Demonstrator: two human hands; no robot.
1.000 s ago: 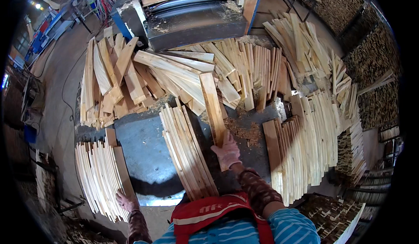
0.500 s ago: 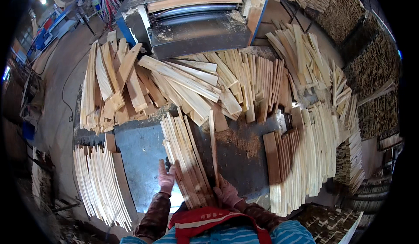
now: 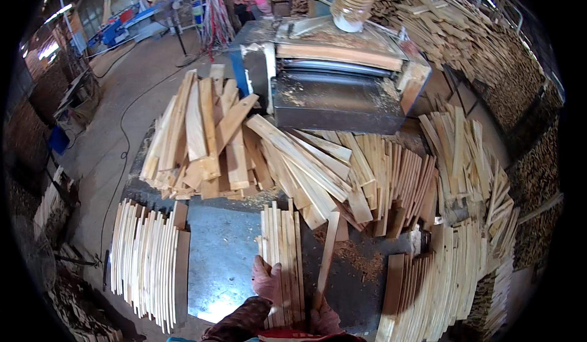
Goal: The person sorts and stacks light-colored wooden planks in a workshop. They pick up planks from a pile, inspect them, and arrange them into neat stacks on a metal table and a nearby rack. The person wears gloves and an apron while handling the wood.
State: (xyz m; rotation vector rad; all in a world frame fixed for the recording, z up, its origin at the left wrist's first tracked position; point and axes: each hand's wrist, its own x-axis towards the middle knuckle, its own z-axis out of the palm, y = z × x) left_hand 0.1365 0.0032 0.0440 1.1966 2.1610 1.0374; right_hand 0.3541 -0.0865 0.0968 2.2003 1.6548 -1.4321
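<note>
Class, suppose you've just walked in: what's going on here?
A person's right hand holds one board by its near end, beside the middle stack. The left hand is at that stack's left side. More boards stand in rows at left and right; a loose pile lies beyond, before a machine.

At the left of the flat dark metal desk (image 3: 223, 244) lies a row of long, thin, pale wooden strips (image 3: 147, 262). Well apart to its right lies a bundle of long, flat, pale wooden slats (image 3: 287, 262), the left hand (image 3: 266, 281) at its left side. Just right of that bundle, the near end of a narrow light-brown wooden board (image 3: 328, 253) is in the right hand (image 3: 326, 321). Farther right, past brown sawdust (image 3: 367, 267), sits a broad row of long, pale wooden boards (image 3: 452, 275). Behind lies a heap of loose tan wooden planks (image 3: 306, 167), a boxy dark metal machine (image 3: 339, 97) behind it.
</note>
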